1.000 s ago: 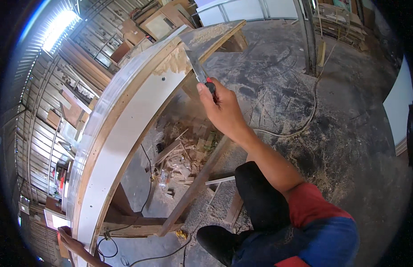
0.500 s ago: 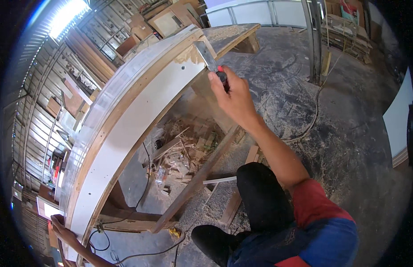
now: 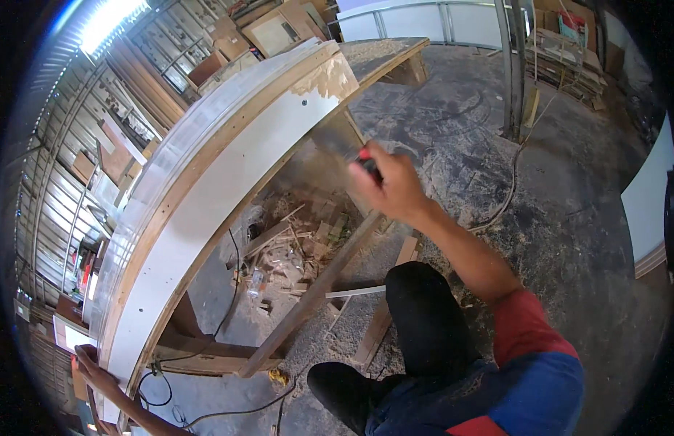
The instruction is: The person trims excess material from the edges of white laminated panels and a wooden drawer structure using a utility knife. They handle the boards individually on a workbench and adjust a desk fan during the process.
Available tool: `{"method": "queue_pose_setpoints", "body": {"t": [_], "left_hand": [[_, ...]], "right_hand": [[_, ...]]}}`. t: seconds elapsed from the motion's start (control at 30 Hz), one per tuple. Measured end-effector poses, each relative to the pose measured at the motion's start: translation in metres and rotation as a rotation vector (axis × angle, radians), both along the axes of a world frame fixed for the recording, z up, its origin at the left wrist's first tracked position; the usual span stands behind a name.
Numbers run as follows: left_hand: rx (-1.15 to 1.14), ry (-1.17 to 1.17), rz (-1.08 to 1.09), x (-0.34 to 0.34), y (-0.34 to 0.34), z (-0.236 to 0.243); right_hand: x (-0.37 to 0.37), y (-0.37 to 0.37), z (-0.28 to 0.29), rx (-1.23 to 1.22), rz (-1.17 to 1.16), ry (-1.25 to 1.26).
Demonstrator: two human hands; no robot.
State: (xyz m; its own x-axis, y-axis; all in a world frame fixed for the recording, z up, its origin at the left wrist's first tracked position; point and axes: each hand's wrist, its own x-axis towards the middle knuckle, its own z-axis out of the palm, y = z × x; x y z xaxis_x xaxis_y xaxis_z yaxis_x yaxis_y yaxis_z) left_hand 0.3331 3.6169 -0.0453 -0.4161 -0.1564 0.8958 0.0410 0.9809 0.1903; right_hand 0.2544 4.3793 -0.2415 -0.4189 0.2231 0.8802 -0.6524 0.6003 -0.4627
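Note:
A long curved wooden panel (image 3: pixel 228 161) with a white face and bare wood rims arches from the lower left to the top centre. Clear plastic sheet (image 3: pixel 149 163) runs along its outer side. At its far end, the white surface gives way to a ragged patch of bare wood (image 3: pixel 337 78). My right hand (image 3: pixel 391 182), blurred by motion, is closed around the red and black handle (image 3: pixel 367 166) of a hand tool, below and apart from the panel; its blade is smeared. My left hand (image 3: pixel 97 372) grips the panel's near end at lower left, its fingers partly hidden.
Wood scraps (image 3: pixel 293 254) and sawdust cover the floor inside the curve. A wooden bar (image 3: pixel 308 298) crosses beneath the panel. Black cable (image 3: pixel 239 413) lies near my shoes. A metal post (image 3: pixel 513 80) stands at the far right, and boards (image 3: pixel 282 29) are stacked at the back.
My right hand has drawn the tool down and back from the panel's far end, where its flat metal blade was against the bare wood. My left hand stays at the near end.

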Motion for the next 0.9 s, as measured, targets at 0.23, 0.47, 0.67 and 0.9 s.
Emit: {"method": "queue_pose_setpoints", "body": {"t": [0.23, 0.47, 0.67, 0.9], "left_hand": [[-0.037, -0.009, 0.135, 0.001, 0.008, -0.008], [0.09, -0.101, 0.197, 0.006, -0.017, 0.001], [-0.192, -0.046, 0.097, 0.0, -0.056, -0.01], [-0.37, 0.073, 0.099, -0.012, -0.015, -0.017]], "right_hand": [[-0.014, 0.004, 0.038, -0.268, -0.033, -0.052], [-0.02, 0.002, 0.048, -0.24, -0.139, 0.027], [-0.01, 0.005, 0.035, -0.208, -0.125, -0.042], [-0.006, 0.012, 0.015, -0.182, -0.124, -0.078]]}}
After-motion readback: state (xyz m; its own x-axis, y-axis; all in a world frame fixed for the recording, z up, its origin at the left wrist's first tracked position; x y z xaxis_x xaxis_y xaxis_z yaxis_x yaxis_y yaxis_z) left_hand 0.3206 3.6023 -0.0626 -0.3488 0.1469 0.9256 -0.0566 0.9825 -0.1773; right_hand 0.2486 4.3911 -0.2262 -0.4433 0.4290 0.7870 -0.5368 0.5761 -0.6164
